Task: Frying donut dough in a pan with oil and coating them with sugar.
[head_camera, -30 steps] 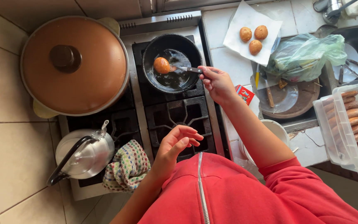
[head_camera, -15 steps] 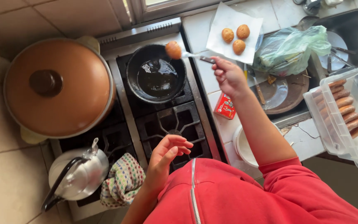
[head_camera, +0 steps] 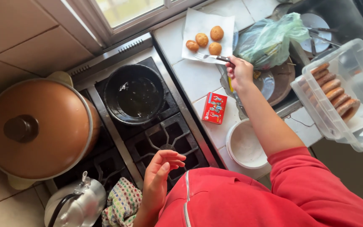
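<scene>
The right hand (head_camera: 239, 71) grips a fork (head_camera: 209, 56), tines beside four fried balls (head_camera: 209, 41) on paper (head_camera: 198, 25) at the counter's back edge. The left hand (head_camera: 158, 176) hovers loosely open, empty, above the stove's front burner (head_camera: 164, 143). A careless nudge could roll one ball off the paper.

The fried balls (head_camera: 209, 40) are golden brown on a white paper sheet (head_camera: 198, 23). The frying pan (head_camera: 135, 94) is black, as is the stove grate (head_camera: 164, 138). The big pot lid (head_camera: 34, 126) is copper brown with a cream rim. The small box (head_camera: 214, 108) is red. The plastic bag (head_camera: 269, 38) is pale green. The cloth (head_camera: 122, 204) is cream with multicoloured dots. The sleeve (head_camera: 307, 185) is red. The bucket (head_camera: 246, 145) is white.
</scene>
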